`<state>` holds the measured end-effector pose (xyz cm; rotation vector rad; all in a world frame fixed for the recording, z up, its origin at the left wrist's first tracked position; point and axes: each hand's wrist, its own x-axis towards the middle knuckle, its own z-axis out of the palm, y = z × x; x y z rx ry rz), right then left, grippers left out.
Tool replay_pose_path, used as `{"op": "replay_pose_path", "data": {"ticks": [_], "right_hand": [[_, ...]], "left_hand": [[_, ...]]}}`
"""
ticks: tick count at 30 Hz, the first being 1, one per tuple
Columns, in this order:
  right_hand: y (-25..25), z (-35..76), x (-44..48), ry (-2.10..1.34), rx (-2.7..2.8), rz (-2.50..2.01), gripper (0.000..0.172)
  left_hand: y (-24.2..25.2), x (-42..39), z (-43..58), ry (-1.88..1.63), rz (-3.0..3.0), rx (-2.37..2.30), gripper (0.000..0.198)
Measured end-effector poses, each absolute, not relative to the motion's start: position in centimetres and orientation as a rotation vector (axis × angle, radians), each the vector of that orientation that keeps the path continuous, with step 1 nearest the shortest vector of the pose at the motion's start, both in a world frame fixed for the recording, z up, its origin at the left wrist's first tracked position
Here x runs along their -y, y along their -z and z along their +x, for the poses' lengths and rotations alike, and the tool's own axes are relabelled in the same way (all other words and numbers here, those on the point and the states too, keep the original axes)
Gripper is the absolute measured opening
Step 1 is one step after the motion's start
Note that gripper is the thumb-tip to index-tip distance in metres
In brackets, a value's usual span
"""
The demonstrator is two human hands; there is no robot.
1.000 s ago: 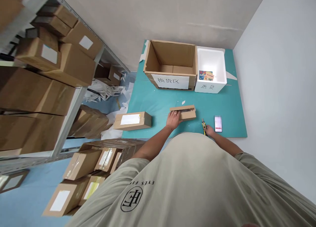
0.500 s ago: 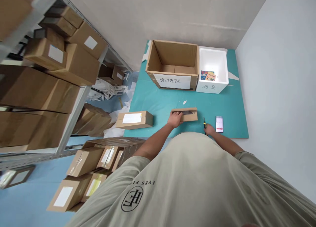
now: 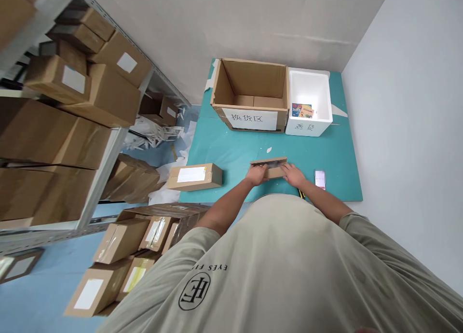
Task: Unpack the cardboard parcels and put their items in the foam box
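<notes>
A small flat cardboard box (image 3: 271, 165) lies on the teal mat (image 3: 231, 149) in front of me, its lid raised. My left hand (image 3: 256, 174) grips the box's left end, fingers curled over the edge. My right hand (image 3: 293, 174) rests on its right end, fingers closed on the box. A yellow and black utility knife (image 3: 301, 193) lies on the mat just below my right wrist, with nothing holding it. A phone (image 3: 320, 179) with a lit screen lies to the right of the knife.
A large open cardboard box (image 3: 251, 94) with a white label and a white foam box (image 3: 310, 104) holding packets stand at the mat's far edge. A sealed parcel (image 3: 194, 176) lies at the mat's left edge. Shelving (image 3: 108, 154) full of cartons stands left, with more parcels (image 3: 119, 246) on the floor.
My right hand left the utility knife on the mat and moved left onto the small box's right end. My left hand stayed on the box, whose lid has been lifted.
</notes>
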<state>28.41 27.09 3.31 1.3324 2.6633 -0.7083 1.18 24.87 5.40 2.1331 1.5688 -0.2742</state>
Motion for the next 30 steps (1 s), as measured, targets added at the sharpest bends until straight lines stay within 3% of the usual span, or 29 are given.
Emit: {"op": "replay_pose_path", "data": {"ticks": [5,13,15,23,30], "right_hand": [[-3.6,28.4,-28.5,0.639,-2.630,1.249,0.060],[-4.9,27.8,-28.5,0.470,-2.545,1.191,0.029],[-5.0,27.9,-28.0,0.426,-2.564,1.154,0.025],[-5.4,28.8,-27.6,0.470,-2.710,0.846,0.034],[-5.3,29.0,-28.4,0.469,-2.635,1.051,0.042]], "left_hand": [[-4.9,-25.2,1.1,0.293,2.165,-1.537,0.055],[-4.2,-24.9,1.1,0.120,2.320,-1.538,0.017],[-3.8,-24.4,0.8,0.032,2.366,-1.514,0.018],[-3.1,-24.0,-2.0,0.066,2.610,-1.101,0.033],[-5.3,-25.5,-3.1,0.080,2.613,-1.128,0.022]]}}
